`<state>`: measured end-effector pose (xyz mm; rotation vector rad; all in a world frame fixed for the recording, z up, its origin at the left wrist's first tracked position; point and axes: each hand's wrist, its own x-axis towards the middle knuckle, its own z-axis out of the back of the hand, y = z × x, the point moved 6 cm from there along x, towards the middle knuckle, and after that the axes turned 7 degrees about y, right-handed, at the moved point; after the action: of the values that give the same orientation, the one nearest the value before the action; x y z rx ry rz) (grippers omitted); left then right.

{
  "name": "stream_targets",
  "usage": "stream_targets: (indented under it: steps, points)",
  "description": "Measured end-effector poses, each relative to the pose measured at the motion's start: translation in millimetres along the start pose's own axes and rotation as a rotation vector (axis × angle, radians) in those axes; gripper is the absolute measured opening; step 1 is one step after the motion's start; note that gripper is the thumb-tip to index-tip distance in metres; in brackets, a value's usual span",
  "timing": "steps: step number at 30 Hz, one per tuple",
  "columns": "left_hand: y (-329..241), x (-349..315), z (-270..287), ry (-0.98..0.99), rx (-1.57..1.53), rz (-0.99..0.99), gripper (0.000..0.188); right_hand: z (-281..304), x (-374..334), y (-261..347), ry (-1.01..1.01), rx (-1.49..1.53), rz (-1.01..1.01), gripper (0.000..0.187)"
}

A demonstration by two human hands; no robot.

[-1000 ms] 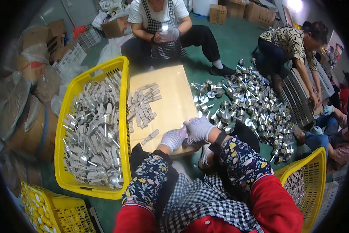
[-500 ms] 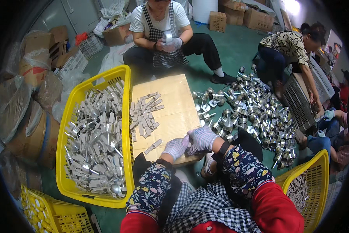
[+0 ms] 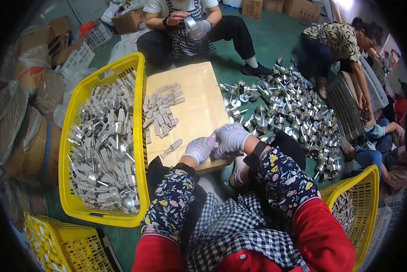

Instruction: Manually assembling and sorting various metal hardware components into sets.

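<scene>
My left hand (image 3: 199, 150) and my right hand (image 3: 232, 138), in striped work gloves, meet at the near edge of a cardboard-topped surface (image 3: 202, 97). Both have their fingers curled closed, and whatever is between them is hidden by the gloves. Just left of them lies a single flat grey handle-shaped piece (image 3: 172, 148). Farther back, a loose pile of similar grey pieces (image 3: 163, 113) spreads over the cardboard's left side. Alongside stands a yellow basket (image 3: 141, 113) filled with grey handle-shaped pieces and shiny metal parts (image 3: 128, 202).
Many round metal parts with stems (image 3: 283, 113) are heaped on the green floor at right. Another yellow basket (image 3: 371, 199) is near right; one with yellow pieces (image 3: 45, 242) is near left. Across sits a co-worker (image 3: 185, 36) holding a metal ring; another bends over a crate (image 3: 344, 106).
The view has shifted, so the scene sits slightly higher and more to the left. My hands stay together at the cardboard's edge. The co-worker opposite has raised one hand beside the ring.
</scene>
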<state>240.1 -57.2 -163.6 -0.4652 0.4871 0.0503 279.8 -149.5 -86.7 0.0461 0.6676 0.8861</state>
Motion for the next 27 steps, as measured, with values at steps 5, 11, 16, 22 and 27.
stream_targets:
  steps: [5,11,16,22,27]
  points:
    - [-0.9,-2.3,-0.1,0.019,-0.045,0.016,0.064,0.2,-1.6,1.7,0.018,0.008,-0.001,0.055]
    - [-9.2,-4.9,8.2,0.001,-0.032,-0.048,0.068,-1.0,3.0,-3.2,0.069,0.023,-0.042,0.061]
    - [6.1,6.6,1.6,0.029,-0.098,0.036,0.070,-5.2,13.2,-7.4,0.114,0.069,-0.030,0.064]
    - [1.5,8.7,3.5,0.023,-0.083,-0.041,0.070,4.7,1.6,-1.8,0.005,-0.032,-0.045,0.062]
    - [15.0,43.0,-8.9,0.115,-0.116,-0.212,0.040,0.2,-12.2,15.8,-0.252,-0.344,-0.073,0.052]
